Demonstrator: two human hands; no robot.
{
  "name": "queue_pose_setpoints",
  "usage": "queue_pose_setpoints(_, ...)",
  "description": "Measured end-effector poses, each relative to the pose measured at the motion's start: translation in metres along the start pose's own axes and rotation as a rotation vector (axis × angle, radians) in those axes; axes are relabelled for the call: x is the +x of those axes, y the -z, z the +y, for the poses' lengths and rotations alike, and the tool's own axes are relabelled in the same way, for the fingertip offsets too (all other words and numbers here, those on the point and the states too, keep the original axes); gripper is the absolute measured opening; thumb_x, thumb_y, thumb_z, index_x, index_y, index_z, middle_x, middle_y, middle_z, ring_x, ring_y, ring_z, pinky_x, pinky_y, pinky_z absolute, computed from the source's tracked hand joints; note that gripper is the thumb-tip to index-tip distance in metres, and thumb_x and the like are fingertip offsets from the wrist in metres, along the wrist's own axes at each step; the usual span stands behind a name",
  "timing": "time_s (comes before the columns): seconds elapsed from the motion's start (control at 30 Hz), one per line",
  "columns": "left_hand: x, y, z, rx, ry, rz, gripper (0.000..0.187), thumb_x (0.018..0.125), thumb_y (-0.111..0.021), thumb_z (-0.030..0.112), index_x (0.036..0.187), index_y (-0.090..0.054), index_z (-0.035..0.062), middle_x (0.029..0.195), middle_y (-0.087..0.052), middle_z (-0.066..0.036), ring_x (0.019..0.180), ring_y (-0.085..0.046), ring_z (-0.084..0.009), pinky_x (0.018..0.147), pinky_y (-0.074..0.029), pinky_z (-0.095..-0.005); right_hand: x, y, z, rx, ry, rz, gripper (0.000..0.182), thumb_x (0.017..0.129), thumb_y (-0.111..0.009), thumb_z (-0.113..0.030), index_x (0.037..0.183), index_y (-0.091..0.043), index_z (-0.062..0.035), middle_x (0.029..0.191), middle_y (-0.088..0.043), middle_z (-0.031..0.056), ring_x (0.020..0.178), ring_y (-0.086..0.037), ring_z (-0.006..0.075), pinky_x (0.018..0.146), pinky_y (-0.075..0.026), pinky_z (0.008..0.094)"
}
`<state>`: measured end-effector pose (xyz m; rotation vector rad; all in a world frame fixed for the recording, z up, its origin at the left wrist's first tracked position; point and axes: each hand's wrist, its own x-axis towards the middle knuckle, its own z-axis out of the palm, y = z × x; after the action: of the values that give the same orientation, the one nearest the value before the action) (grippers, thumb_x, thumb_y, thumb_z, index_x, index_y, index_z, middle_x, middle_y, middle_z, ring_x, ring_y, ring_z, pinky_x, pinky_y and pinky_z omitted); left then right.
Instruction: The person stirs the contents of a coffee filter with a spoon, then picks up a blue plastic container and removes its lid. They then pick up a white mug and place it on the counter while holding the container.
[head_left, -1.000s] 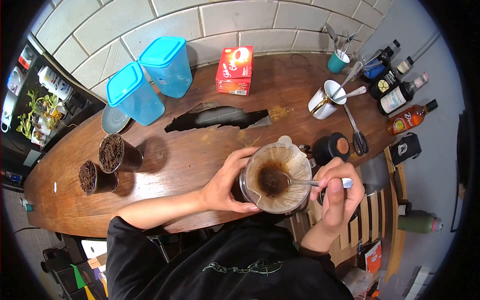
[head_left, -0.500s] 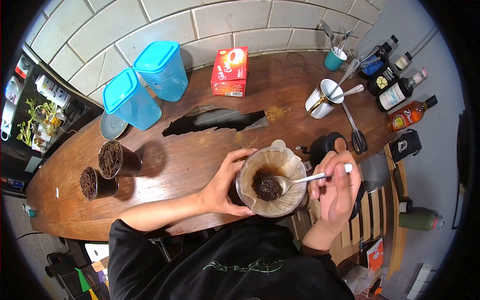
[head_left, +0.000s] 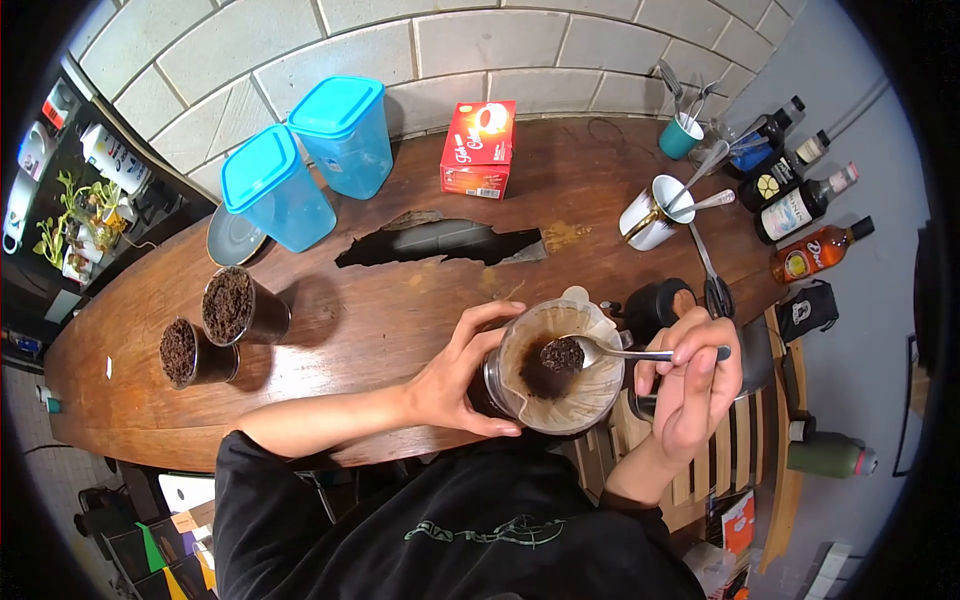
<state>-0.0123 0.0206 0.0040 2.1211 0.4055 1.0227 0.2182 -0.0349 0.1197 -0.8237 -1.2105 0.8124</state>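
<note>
My left hand (head_left: 468, 375) is wrapped around the left side of a clear coffee dripper (head_left: 510, 408) lined with a paper filter (head_left: 592, 392). Wet dark coffee grounds (head_left: 545, 375) stain the bottom of the filter. Between the fingers of my right hand (head_left: 695, 380) is the handle of a metal spoon (head_left: 640, 354). Its bowl, heaped with dark grounds, is over the inside of the filter. To the left stand two clear cups filled with dark crumbly grounds, a rear cup (head_left: 268, 318) and a front cup (head_left: 217, 364).
Two blue-lidded containers (head_left: 350, 150), a red box (head_left: 478, 150) and a white mug (head_left: 650, 222) with spoons stand along the back. A jagged hole (head_left: 440, 242) breaks the wooden table. Scissors (head_left: 717, 297), a black round object (head_left: 652, 310) and several bottles (head_left: 808, 253) are at right.
The spoon has risen from the bottom of the filter and now carries a heap of grounds. My right hand has shifted slightly right. My left hand keeps its hold on the dripper.
</note>
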Motion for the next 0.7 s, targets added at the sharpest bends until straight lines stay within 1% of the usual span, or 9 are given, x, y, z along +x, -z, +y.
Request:
queue_pose_setpoints(0.03, -0.0007, -0.0004, 0.0008, -0.001, 0.003, 0.006, 0.118, 0.058, -0.093, 0.038, 0.144, -0.026, -0.0043, 0.143, -0.02, -0.018, 0.136, -0.035, -0.0346, 0.111, -0.036, -0.0447, 0.0002, -0.0025, -0.002, -0.053, 0.034, -0.015, 0.036, 0.101, -0.052, -0.032, 0.087, -0.05, 0.0014, 0.077, -0.047, 0.0095, 0.059, -0.047, 0.0118, 0.05, -0.042, 0.0243)
queue_pose_setpoints(0.1, -0.0012, -0.0021, 0.0019, -0.103, 0.037, 0.045, 0.101, 0.064, -0.089, 0.041, 0.14, -0.035, 0.0038, 0.144, -0.027, -0.025, 0.135, -0.032, -0.0422, 0.108, -0.036, -0.0518, -0.0011, -0.005, -0.0032, -0.153, 0.082, -0.008, 0.04, 0.099, -0.056, -0.036, 0.084, -0.053, 0.0014, 0.075, -0.05, 0.011, 0.056, -0.05, 0.0131, 0.052, -0.042, 0.0246)
queue_pose_setpoints(0.23, -0.0003, -0.0016, 0.0018, -0.085, 0.026, 0.046, 0.1, 0.064, -0.089, 0.041, 0.139, -0.034, 0.0034, 0.143, -0.026, -0.025, 0.135, -0.033, -0.0426, 0.108, -0.037, -0.0519, -0.0041, -0.0056, -0.0056, -0.225, 0.101, -0.001, 0.041, 0.098, -0.057, -0.037, 0.082, -0.055, 0.0006, 0.075, -0.052, 0.0114, 0.058, -0.053, 0.0138, 0.053, -0.042, 0.0247)
queue_pose_setpoints(0.33, -0.0023, -0.0051, -0.0003, -0.089, 0.016, 0.044, 0.096, 0.065, -0.089, 0.041, 0.135, -0.037, 0.0013, 0.142, -0.026, -0.026, 0.134, -0.034, -0.0431, 0.108, -0.037, -0.0515, -0.0058, -0.004, -0.0064, -0.287, 0.139, -0.001, 0.042, 0.097, -0.058, -0.039, 0.081, -0.056, 0.0002, 0.074, -0.054, 0.0114, 0.059, -0.055, 0.0145, 0.054, -0.043, 0.0247)
queue_pose_setpoints(0.4, -0.0033, -0.0073, -0.0022, -0.175, 0.071, 0.057, 0.092, 0.065, -0.089, 0.041, 0.13, -0.041, -0.0016, 0.142, -0.026, -0.026, 0.133, -0.035, -0.0429, 0.108, -0.038, -0.0506, -0.0062, -0.0051, -0.0071, -0.326, 0.171, -0.008, 0.043, 0.097, -0.058, -0.04, 0.081, -0.057, 0.0007, 0.073, -0.055, 0.0105, 0.058, -0.054, 0.0148, 0.054, -0.042, 0.0246)
queue_pose_setpoints(0.43, -0.0034, -0.0073, -0.0025, -0.174, 0.068, 0.054, 0.092, 0.065, -0.089, 0.041, 0.13, -0.041, -0.0016, 0.142, -0.026, -0.026, 0.133, -0.035, -0.0429, 0.108, -0.038, -0.0506, -0.0061, -0.0055, -0.0065, -0.325, 0.174, -0.006, 0.043, 0.097, -0.058, -0.04, 0.081, -0.057, 0.0007, 0.073, -0.055, 0.0105, 0.058, -0.054, 0.0148, 0.054, -0.042, 0.0246)
queue_pose_setpoints(0.53, -0.0036, -0.0069, -0.001, -0.159, 0.079, 0.057, 0.09, 0.064, -0.089, 0.041, 0.126, -0.044, -0.0043, 0.142, -0.026, -0.026, 0.132, -0.035, -0.0427, 0.107, -0.038, -0.0498, -0.0054, -0.0066, -0.0054, -0.364, 0.228, -0.024, 0.04, 0.097, -0.059, -0.036, 0.081, -0.058, 0.0006, 0.071, -0.057, 0.0099, 0.058, -0.053, 0.0151, 0.054, -0.041, 0.0246)
queue_pose_setpoints(0.63, -0.0026, -0.0057, 0.0004, -0.148, 0.071, 0.06, 0.088, 0.065, -0.089, 0.041, 0.126, -0.044, -0.0054, 0.141, -0.028, -0.026, 0.132, -0.036, -0.0416, 0.106, -0.038, -0.0495, -0.0028, -0.0055, -0.0043, -0.421, 0.24, -0.115, 0.029, 0.096, -0.059, -0.024, 0.081, -0.059, 0.0003, 0.069, -0.062, 0.0105, 0.058, -0.056, 0.0153, 0.054, -0.04, 0.0245)
queue_pose_setpoints(0.7, -0.0039, -0.0057, -0.0005, -0.058, 0.036, 0.054, 0.087, 0.067, -0.088, 0.04, 0.127, -0.045, -0.0057, 0.141, -0.032, -0.025, 0.131, -0.037, -0.0414, 0.106, -0.037, -0.0496, -0.0036, -0.0066, -0.0041, -0.412, 0.222, -0.121, 0.029, 0.096, -0.06, -0.024, 0.081, -0.059, 0.0005, 0.069, -0.062, 0.0103, 0.058, -0.056, 0.0155, 0.053, -0.04, 0.0244)
